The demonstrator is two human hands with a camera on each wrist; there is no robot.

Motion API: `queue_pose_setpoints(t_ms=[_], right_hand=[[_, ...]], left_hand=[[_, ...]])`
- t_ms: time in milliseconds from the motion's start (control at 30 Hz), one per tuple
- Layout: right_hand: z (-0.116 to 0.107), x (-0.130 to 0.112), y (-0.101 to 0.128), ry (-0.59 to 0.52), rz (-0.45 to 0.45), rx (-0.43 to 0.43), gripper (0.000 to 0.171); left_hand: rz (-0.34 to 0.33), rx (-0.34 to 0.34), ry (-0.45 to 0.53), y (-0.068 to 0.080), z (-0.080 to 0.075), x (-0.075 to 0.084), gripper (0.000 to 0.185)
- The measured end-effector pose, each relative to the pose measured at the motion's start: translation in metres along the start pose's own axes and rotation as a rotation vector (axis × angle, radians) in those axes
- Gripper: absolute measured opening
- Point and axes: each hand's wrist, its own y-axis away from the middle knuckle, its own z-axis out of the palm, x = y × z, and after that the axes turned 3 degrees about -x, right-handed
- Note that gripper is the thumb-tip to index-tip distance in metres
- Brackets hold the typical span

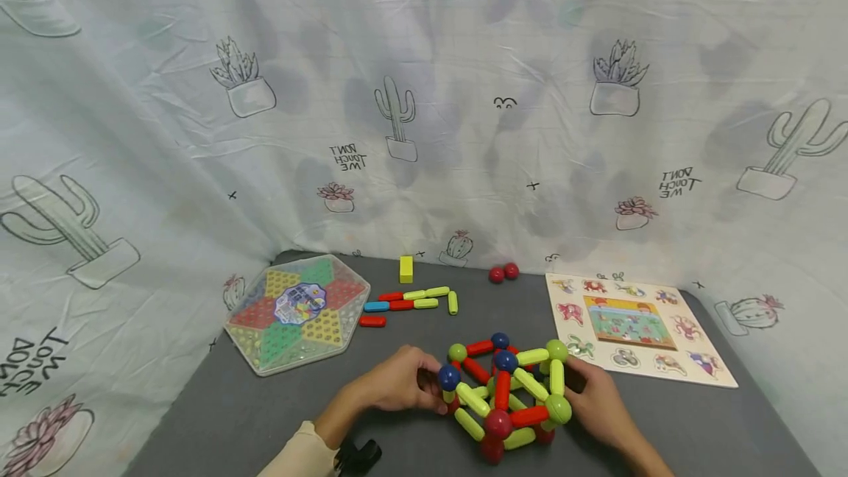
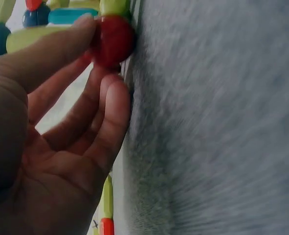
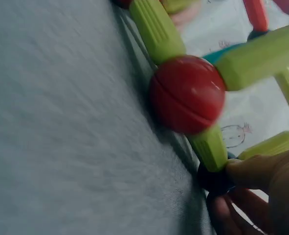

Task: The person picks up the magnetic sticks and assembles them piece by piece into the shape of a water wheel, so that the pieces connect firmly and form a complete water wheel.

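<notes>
1. Head view: the ball-and-rod structure (image 1: 502, 390) stands on the grey table (image 1: 218, 418), toward 5 o'clock from mid-view. The left hand (image 1: 405, 381) is at its 9 o'clock, thumb and fingers curved in toward it, the forearm and pale sleeve (image 1: 299, 455) reaching in from 8 o'clock. The right hand (image 1: 596, 397) is at its 3 o'clock, forearm slanting in from 4 (its fingertips are partly hidden here). Loose rods (image 1: 400, 305) lie off its 10-to-11 o'clock, with a game board (image 1: 301, 304) farther out at 10.
2. Left wrist view: the left thumb stretches toward 1 o'clock and meets the fingertips around a red ball (image 2: 116, 44) of the structure, near 11 o'clock, pinching it.
3. Right wrist view: the right hand enters from 4 o'clock, thumb above and fingers below, clamped on a navy ball (image 3: 211, 180). A lime rod (image 3: 209, 149) joins that ball to another red one toward 2 o'clock.
</notes>
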Motion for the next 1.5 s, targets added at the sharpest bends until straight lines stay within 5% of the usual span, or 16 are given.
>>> queue_pose_setpoints(t_ms=[167, 300, 500, 733, 1033, 1167, 1300, 1400, 1500], right_hand=[[0.002, 0.006, -0.020, -0.189, -0.051, -0.074, 0.040], [0.007, 0.009, -0.030, -0.247, -0.116, -0.098, 0.033], [0.013, 0.013, -0.036, -0.271, -0.126, -0.108, 0.025], [0.014, 0.015, -0.038, -0.293, -0.148, -0.111, 0.025], [0.016, 0.017, -0.035, -0.310, -0.141, -0.105, 0.030], [0.017, 0.015, -0.034, -0.314, -0.174, -0.107, 0.029], [0.016, 0.014, -0.033, -0.317, -0.186, -0.092, 0.028], [0.016, 0.015, -0.033, -0.316, -0.178, -0.086, 0.028], [0.016, 0.016, -0.034, -0.317, -0.164, -0.081, 0.029]], left_hand=[[0.011, -0.096, 0.129, 0.004, 0.000, -0.003, 0.021], [0.044, -0.111, 0.312, 0.010, -0.012, -0.011, 0.028], [0.162, 0.052, 0.405, 0.030, -0.051, -0.029, 0.036], [0.142, 0.274, 0.410, 0.048, -0.089, -0.049, 0.041], [0.106, 0.375, 0.332, 0.048, -0.112, -0.065, 0.044], [0.009, 0.401, 0.158, 0.048, -0.110, -0.061, 0.040], [-0.084, 0.410, -0.242, 0.041, -0.103, -0.047, 0.031], [-0.088, 0.410, -0.565, 0.032, -0.097, -0.037, 0.027], [-0.066, 0.403, -0.769, 0.024, -0.092, -0.032, 0.021]])
